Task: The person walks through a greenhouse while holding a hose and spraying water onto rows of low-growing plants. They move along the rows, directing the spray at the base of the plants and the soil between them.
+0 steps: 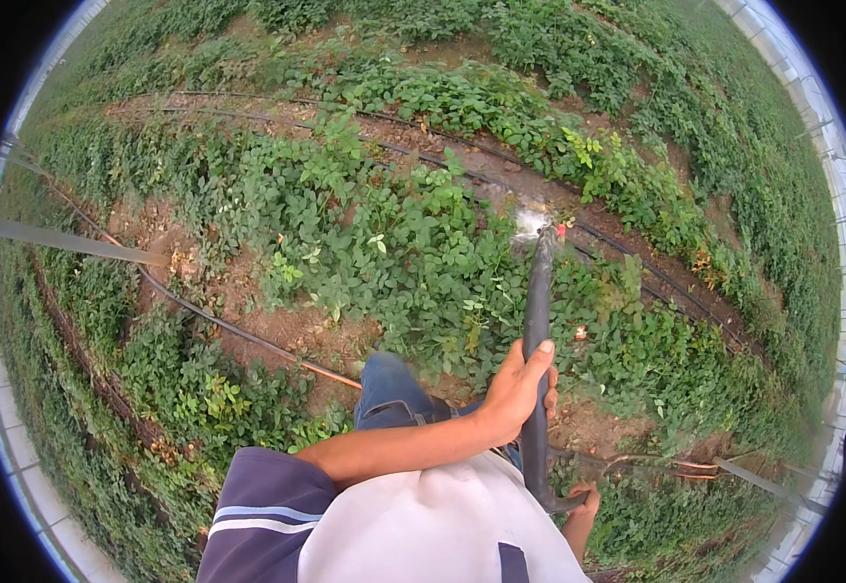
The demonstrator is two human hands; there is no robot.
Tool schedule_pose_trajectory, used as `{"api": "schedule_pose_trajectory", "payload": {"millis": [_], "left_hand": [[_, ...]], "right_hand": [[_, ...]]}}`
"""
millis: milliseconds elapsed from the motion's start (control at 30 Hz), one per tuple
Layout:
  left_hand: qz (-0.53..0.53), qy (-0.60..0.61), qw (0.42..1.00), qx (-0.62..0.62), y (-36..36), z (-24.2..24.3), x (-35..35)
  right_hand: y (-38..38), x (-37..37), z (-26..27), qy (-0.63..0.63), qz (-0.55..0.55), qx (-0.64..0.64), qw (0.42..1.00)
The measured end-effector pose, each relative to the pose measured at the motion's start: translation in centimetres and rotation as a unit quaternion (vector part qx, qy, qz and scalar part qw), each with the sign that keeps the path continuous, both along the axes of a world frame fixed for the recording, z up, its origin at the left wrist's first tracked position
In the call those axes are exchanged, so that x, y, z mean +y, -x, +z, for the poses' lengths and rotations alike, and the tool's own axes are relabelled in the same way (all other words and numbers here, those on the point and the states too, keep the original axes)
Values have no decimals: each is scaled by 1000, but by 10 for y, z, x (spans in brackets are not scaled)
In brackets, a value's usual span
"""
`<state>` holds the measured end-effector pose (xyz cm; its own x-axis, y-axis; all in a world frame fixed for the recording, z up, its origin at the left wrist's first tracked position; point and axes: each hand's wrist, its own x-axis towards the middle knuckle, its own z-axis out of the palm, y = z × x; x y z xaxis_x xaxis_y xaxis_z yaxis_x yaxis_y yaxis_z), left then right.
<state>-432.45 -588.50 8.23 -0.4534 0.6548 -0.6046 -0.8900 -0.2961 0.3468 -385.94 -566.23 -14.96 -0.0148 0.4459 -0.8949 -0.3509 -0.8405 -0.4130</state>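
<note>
My left hand (510,397) is wrapped around the middle of a long black tube (537,306), its thumb lying along the top. White spray (530,222) comes out at the tube's far tip, beside a small red part (561,230). Close to my body the tube bends into a curved lower end (567,503). My right hand (587,503) grips that end, partly hidden behind it. The tip points over low leafy green plants (423,255). What feeds the tube is out of sight.
Dark irrigation lines (467,171) run along a bare soil strip beyond the plants. A thin hose (226,324) crosses the ground at left, meeting my leg (392,390). Slanting posts stand left (73,240) and right (769,485). Pale greenhouse-like walls (827,167) curve around the rim.
</note>
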Motion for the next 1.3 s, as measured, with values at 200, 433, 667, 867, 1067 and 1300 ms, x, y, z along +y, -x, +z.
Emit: {"api": "schedule_pose_trajectory", "payload": {"millis": [200,433,667,867,1067,1300], "left_hand": [[47,-36,998,-22,83,-8,-116],[129,-4,992,-11,140,21,-220],[159,22,987,29,164,24,-264],[135,58,989,31,184,12,-279],[76,41,996,11,222,-3,-289],[26,9,1000,-1,303,-22,-322]], "right_hand": [[111,-76,68,-61,-30,-110,992],[228,-141,96,-11,0,-105,994],[268,-170,44,54,49,-89,993],[272,-195,23,75,27,-73,994],[295,-228,52,46,-19,-131,990],[362,-278,76,-4,-70,-154,986]]}}
